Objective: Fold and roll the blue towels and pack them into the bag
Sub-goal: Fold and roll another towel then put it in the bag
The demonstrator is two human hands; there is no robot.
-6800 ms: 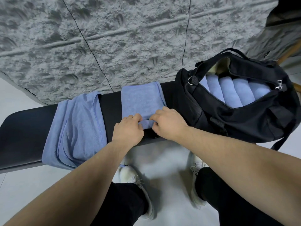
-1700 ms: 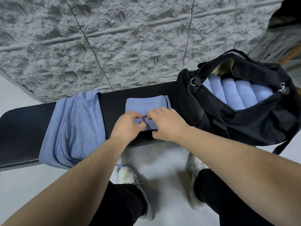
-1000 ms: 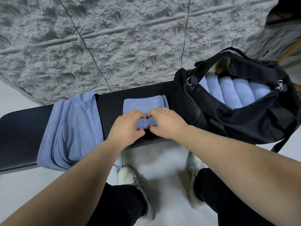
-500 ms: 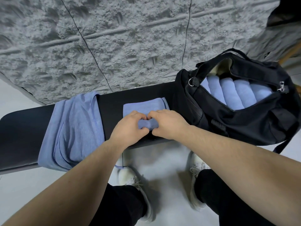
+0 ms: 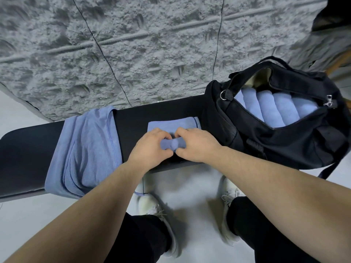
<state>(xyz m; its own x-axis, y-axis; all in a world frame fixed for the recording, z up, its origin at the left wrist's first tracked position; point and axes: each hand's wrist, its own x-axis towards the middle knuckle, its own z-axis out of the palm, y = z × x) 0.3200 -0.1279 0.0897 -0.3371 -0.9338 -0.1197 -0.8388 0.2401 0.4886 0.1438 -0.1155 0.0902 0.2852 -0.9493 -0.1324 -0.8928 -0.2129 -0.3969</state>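
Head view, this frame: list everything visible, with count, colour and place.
towel being rolled: 1, blue, bench centre, under both hands
unfolded towels: a pile, count unclear, blue, draped over bench at left
rolled towels: about five showing, blue, side by side inside the bag
bag: 1, black, open, on bench at right
bench: 1, black, along the wall
wall: grey, rough, behind bench
shoes: 2, white, on floor
left hand: grips the roll
right hand: grips the roll

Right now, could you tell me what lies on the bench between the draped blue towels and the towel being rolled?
In the head view, only bare black bench lies between the draped towels and the half-rolled towel.
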